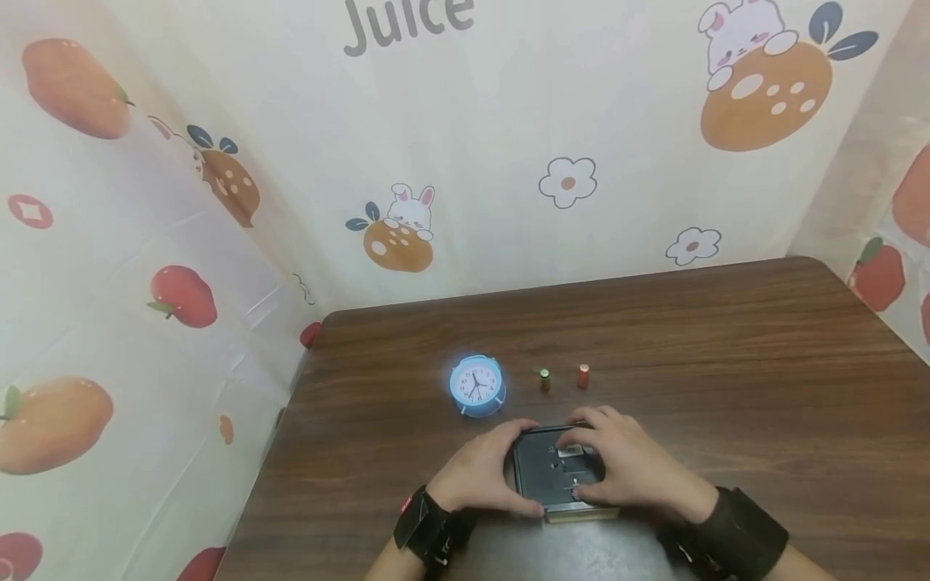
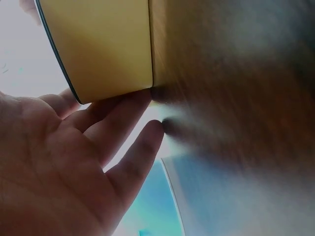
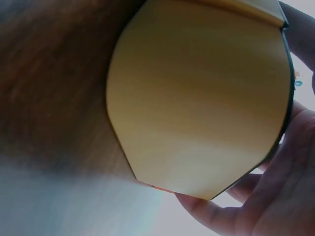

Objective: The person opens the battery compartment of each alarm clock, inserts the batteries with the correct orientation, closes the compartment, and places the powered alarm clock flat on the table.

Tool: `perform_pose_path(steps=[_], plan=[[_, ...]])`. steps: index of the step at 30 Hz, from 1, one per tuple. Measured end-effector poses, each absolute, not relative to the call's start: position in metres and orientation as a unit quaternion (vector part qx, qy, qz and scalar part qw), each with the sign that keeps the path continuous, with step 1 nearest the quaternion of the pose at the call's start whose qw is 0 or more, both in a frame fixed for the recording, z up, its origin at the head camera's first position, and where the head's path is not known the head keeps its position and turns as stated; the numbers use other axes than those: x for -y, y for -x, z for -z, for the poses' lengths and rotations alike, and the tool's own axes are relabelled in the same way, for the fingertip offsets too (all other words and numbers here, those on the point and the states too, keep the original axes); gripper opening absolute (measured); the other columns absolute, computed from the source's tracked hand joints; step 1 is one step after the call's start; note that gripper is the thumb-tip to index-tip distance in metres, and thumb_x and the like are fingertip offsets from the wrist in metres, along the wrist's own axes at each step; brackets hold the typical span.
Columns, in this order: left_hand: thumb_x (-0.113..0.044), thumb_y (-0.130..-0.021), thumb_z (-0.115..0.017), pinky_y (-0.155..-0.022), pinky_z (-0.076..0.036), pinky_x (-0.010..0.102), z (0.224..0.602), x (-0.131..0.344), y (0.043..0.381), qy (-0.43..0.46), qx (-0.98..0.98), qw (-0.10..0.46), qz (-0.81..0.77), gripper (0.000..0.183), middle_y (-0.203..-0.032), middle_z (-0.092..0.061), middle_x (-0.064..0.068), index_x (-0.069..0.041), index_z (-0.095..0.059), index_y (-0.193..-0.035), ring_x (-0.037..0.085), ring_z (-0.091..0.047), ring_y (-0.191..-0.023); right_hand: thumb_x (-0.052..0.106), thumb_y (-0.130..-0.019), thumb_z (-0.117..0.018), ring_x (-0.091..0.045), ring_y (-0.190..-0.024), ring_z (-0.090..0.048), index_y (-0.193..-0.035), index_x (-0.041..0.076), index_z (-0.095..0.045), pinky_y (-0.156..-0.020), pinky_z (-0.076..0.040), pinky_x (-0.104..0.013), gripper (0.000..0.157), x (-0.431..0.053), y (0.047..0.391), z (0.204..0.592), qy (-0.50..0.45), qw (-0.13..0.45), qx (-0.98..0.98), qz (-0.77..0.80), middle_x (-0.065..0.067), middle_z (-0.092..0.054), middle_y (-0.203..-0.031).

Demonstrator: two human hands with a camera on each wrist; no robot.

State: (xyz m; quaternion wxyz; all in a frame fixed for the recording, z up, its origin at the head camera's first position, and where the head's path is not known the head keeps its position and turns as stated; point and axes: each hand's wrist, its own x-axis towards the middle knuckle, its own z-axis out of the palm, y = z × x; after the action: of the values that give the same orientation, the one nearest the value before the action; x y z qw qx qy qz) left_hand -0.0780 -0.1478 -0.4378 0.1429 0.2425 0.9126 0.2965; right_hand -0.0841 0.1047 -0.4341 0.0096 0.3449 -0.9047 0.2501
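Observation:
A square black-backed device with gold sides [image 1: 536, 472] lies back side up on the table, probably a clock. My left hand [image 1: 475, 472] grips its left side, thumb at the near corner and fingers at the far one. Over its right part is my right hand [image 1: 628, 460], fingers bent across the back panel and far edge, thumb on the panel's near part. Both wrist views show the gold side [image 2: 106, 49] close up. A green-topped battery [image 1: 545, 380] and an orange battery [image 1: 584, 377] stand upright beyond the device.
Left of the batteries a light-blue round alarm clock [image 1: 476, 385] stands facing me. The brown wood-grain table [image 1: 726, 347] reaches back to a wall hung with a fruit-and-rabbit printed curtain [image 1: 494, 161]. Black straps [image 1: 748, 532] wrap both wrists.

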Motion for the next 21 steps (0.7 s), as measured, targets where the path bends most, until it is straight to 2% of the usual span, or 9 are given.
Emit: perform_pose_path(steps=[6,15,21], plan=[[-0.064,-0.055,-0.082,-0.085,-0.047,0.025,0.438,0.147,0.08,-0.238,-0.913,0.147,-0.297,0.1,-0.121,-0.054,-0.019,-0.036,-0.038,-0.14,0.0,-0.054,-0.1,0.04,-0.061,-0.085,-0.026,-0.108,-0.056,-0.106,0.024,-0.069,-0.085,-0.047,-0.053,0.051,-0.102,0.084,0.431,-0.348,0.004,0.908,-0.234,-0.002,-0.059,-0.121],[-0.064,-0.054,-0.083,-0.089,-0.047,0.028,0.438,0.147,0.08,-0.227,-0.91,0.155,-0.311,0.097,-0.122,-0.055,-0.02,-0.04,-0.039,-0.137,0.0,-0.054,-0.103,0.039,-0.065,-0.083,-0.034,-0.109,-0.061,-0.108,0.018,-0.071,-0.086,-0.05,-0.057,0.049,-0.101,0.083,0.426,-0.372,0.005,0.902,-0.217,-0.014,-0.062,-0.125],[-0.066,-0.053,-0.083,-0.088,-0.047,0.028,0.439,0.147,0.079,-0.224,-0.911,0.152,-0.311,0.097,-0.121,-0.055,-0.02,-0.043,-0.039,-0.136,0.001,-0.054,-0.103,0.039,-0.066,-0.082,-0.033,-0.107,-0.063,-0.106,0.017,-0.074,-0.087,-0.052,-0.051,0.047,-0.1,0.084,0.422,-0.384,0.008,0.902,-0.196,-0.015,-0.064,-0.123]])
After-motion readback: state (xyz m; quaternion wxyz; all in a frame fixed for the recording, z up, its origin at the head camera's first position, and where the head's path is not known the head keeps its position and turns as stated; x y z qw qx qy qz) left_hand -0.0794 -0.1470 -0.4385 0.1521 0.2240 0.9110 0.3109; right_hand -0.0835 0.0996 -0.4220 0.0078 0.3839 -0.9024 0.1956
